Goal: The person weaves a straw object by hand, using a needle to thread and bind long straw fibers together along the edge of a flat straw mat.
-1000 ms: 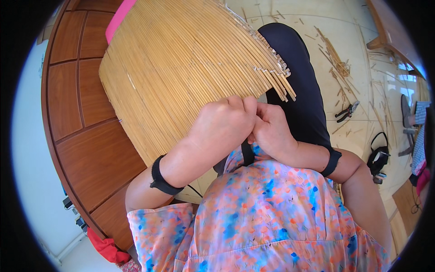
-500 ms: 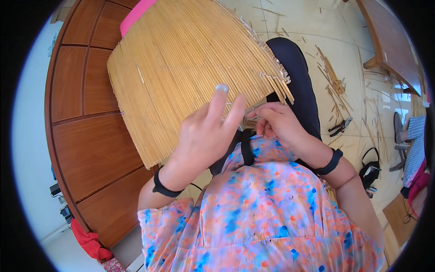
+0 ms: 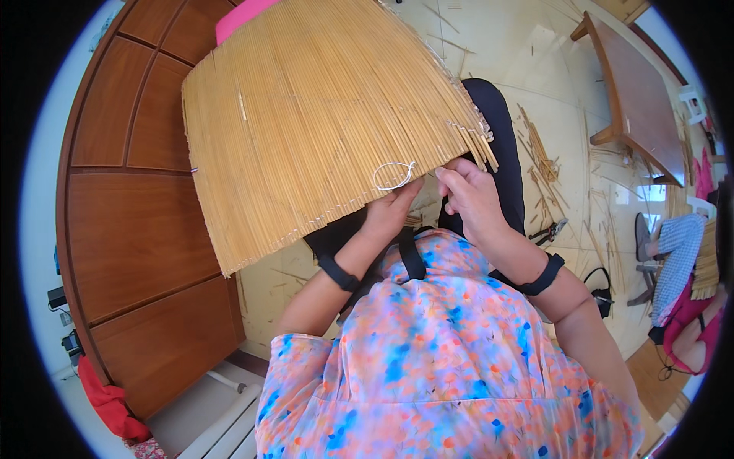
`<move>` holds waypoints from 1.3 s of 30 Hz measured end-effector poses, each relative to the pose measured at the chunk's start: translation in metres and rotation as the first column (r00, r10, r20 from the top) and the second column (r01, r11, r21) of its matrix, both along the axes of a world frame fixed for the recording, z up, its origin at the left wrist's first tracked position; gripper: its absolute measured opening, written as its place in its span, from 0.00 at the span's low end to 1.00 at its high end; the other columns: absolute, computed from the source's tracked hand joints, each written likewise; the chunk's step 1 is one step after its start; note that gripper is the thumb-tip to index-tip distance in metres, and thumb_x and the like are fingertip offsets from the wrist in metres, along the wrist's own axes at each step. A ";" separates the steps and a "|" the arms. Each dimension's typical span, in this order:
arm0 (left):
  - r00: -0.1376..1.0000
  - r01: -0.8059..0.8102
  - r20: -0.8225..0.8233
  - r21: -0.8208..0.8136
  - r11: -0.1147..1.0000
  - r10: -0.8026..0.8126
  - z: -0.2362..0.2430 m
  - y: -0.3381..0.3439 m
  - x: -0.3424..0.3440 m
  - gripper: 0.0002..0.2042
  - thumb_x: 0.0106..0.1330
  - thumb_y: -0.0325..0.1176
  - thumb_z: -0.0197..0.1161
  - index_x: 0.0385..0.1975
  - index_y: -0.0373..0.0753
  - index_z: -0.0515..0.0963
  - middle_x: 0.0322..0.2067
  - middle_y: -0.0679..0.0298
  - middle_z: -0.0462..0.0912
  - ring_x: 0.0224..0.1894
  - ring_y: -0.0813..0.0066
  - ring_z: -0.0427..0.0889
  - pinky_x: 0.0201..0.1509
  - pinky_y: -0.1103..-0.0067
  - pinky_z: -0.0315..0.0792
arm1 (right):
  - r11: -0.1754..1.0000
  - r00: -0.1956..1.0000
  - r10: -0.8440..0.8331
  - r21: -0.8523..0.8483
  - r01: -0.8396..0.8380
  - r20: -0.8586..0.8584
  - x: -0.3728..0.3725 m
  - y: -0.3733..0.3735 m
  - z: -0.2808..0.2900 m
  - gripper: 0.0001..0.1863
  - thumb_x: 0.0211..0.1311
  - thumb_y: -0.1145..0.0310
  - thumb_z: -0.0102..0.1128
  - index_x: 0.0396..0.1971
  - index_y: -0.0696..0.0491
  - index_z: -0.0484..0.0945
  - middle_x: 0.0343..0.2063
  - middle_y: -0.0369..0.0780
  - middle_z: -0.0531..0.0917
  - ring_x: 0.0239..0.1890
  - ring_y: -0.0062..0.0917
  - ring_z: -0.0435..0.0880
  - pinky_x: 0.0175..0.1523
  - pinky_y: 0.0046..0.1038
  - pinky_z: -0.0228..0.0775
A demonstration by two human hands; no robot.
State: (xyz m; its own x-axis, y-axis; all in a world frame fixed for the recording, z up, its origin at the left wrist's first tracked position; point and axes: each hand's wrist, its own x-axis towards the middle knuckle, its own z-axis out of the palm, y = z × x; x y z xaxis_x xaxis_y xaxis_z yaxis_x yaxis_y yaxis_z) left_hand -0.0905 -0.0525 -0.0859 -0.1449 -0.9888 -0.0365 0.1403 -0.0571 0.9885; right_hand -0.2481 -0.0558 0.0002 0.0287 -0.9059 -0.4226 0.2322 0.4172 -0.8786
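Observation:
A large straw-coloured reed mat (image 3: 313, 115), made of thin stalks laid side by side, slopes across my lap. A loop of white string (image 3: 394, 176) lies on its near edge. At that edge my left hand (image 3: 388, 210) is closed on the mat, its thumb side showing and the other fingers hidden beneath. Just right of it, my right hand (image 3: 470, 197) is closed, fingers curled and pinched against the edge below the uneven stalk ends (image 3: 482, 145). What it pinches is too small to make out.
A brown wooden cabinet (image 3: 145, 222) stands at the left, and a pink object (image 3: 241, 19) shows behind the mat. Loose stalks (image 3: 539, 149) and pruning shears (image 3: 549, 231) lie on the tiled floor at right. A wooden table (image 3: 638, 99) and another person's checked clothing (image 3: 677, 245) are farther right.
My left hand has moved from above the mat down to its near edge, fingers now beneath. The string loop now shows plainly on the mat. My right hand has stayed near the edge.

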 end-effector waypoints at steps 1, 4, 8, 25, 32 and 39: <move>1.000 -0.003 -0.009 -0.009 1.000 0.003 -0.001 -0.002 -0.003 0.15 0.67 0.26 0.60 0.53 0.35 0.74 0.48 0.64 0.78 0.49 0.76 0.76 0.54 0.78 0.71 | 1.000 1.000 0.003 -0.009 -0.003 -0.009 0.001 0.000 0.000 0.09 0.61 0.64 0.59 0.30 0.56 0.77 0.18 0.31 0.74 0.17 0.12 0.67 0.21 0.16 0.60; 0.997 -0.004 -0.072 -0.115 0.993 -0.004 -0.003 -0.008 -0.005 0.16 0.65 0.24 0.61 0.53 0.35 0.74 0.51 0.63 0.78 0.54 0.72 0.76 0.57 0.76 0.71 | 0.999 1.000 0.010 0.031 -0.010 0.010 0.006 -0.001 0.000 0.13 0.61 0.61 0.61 0.25 0.54 0.75 0.17 0.31 0.72 0.15 0.12 0.65 0.19 0.17 0.57; 1.000 0.018 0.000 -0.194 0.981 -0.018 -0.007 -0.013 -0.004 0.16 0.65 0.24 0.61 0.53 0.35 0.75 0.51 0.63 0.78 0.53 0.72 0.76 0.57 0.76 0.71 | 0.996 1.000 -0.023 0.086 0.023 -0.007 0.012 -0.006 0.005 0.16 0.60 0.60 0.65 0.21 0.54 0.72 0.16 0.32 0.72 0.15 0.12 0.64 0.18 0.18 0.54; 0.941 0.136 0.329 -0.585 0.800 0.081 -0.046 -0.015 -0.014 0.15 0.66 0.26 0.58 0.52 0.41 0.74 0.47 0.57 0.78 0.49 0.56 0.77 0.53 0.67 0.71 | 0.979 0.999 -0.045 0.199 0.044 0.003 0.021 -0.009 0.025 0.10 0.55 0.70 0.67 0.27 0.58 0.74 0.18 0.36 0.76 0.15 0.16 0.70 0.20 0.19 0.61; 0.900 0.242 0.435 -0.535 0.810 0.018 -0.052 -0.022 -0.012 0.16 0.70 0.28 0.53 0.56 0.32 0.68 0.47 0.58 0.76 0.49 0.64 0.76 0.57 0.70 0.69 | 0.975 0.999 0.023 0.221 -0.031 0.039 0.012 -0.014 0.017 0.10 0.59 0.68 0.63 0.25 0.55 0.72 0.15 0.30 0.70 0.13 0.13 0.64 0.20 0.20 0.60; 0.930 0.142 0.357 -0.568 0.810 0.087 -0.030 -0.019 -0.011 0.16 0.64 0.25 0.58 0.52 0.40 0.73 0.43 0.56 0.78 0.45 0.55 0.77 0.50 0.66 0.71 | 0.960 0.992 0.124 0.252 -0.122 0.005 0.011 -0.017 0.017 0.11 0.61 0.66 0.61 0.22 0.54 0.74 0.13 0.31 0.72 0.11 0.12 0.62 0.19 0.20 0.59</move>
State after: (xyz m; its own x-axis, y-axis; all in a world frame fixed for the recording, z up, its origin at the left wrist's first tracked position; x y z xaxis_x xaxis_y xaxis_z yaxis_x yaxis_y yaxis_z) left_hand -0.1011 -0.0714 -0.1162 -0.2625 -0.8352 0.4832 -0.2124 0.5385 0.8154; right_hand -0.2367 -0.0725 0.0169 0.1277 -0.7602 -0.6371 0.1567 0.6497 -0.7439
